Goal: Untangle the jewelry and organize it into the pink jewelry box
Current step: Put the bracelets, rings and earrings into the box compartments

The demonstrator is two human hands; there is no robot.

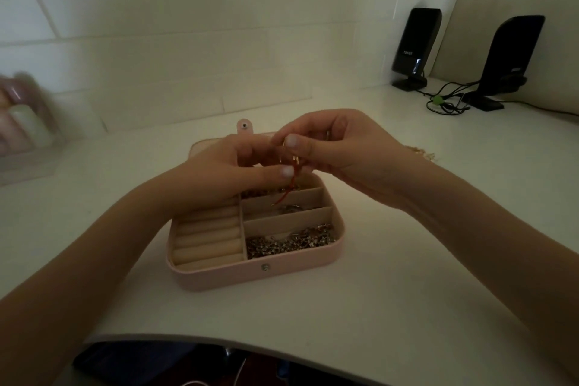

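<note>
Both hands hover just above the open pink jewelry box (219, 276), so anything that slips should drop back into its compartments rather than onto the white desk (376, 307). The left hand (225, 166) and the right hand (338, 150) meet fingertip to fingertip, each pinching a tangled piece with a red cord (286, 193); the cord's loose end dangles below the left thumb into a middle compartment. The close two-handed pinch probably lets the person tease the strands apart. Nearest the wrists, one compartment holds a heap of silvery chains (288, 243), and ring rolls (206, 238) sit under the left forearm. Beyond the right hand stand two black speakers (413, 47).
</note>
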